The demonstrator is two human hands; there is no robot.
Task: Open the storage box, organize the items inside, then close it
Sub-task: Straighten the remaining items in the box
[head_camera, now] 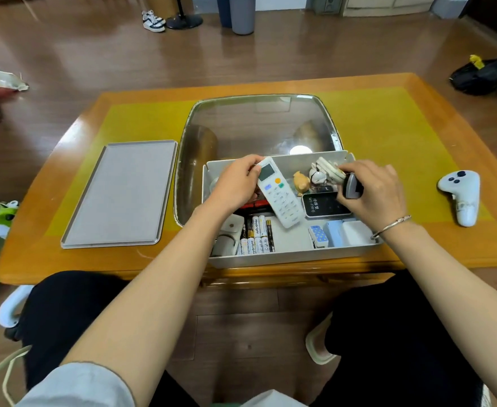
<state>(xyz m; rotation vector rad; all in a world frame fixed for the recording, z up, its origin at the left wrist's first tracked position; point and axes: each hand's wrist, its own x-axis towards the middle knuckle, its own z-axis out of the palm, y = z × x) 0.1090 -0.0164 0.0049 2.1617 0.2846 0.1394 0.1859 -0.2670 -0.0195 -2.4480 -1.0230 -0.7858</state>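
Nearest you, your knees and both bare forearms reach forward over the table edge [270, 271] into the storage box [294, 255], which sits open at the near edge of the table.

Near compartment: a row of batteries [256, 236] at the left, small white and blue boxes [341, 233] at the right. Judged light, hard and prone to roll; take the batteries together across their sides.

Your left hand [235, 186] has its fingers curled round the upper end of the white remote [279, 192], which lies tilted across the box. Judged light, rigid and smooth plastic; grip it across the width near mid-length to keep it from pivoting.

Your right hand [373, 189] holds a small dark grey object [351, 186], identity unclear, just above the black device with a screen [326, 205]. Treat that screen as scratch-prone and lift it by the edges.

Beyond, small figurines [315, 176] against the far wall are judged fragile.

The clear lid [259, 124] stands open behind. A grey tray [118, 192] lies to the left and a white controller [461, 195] well apart to the right
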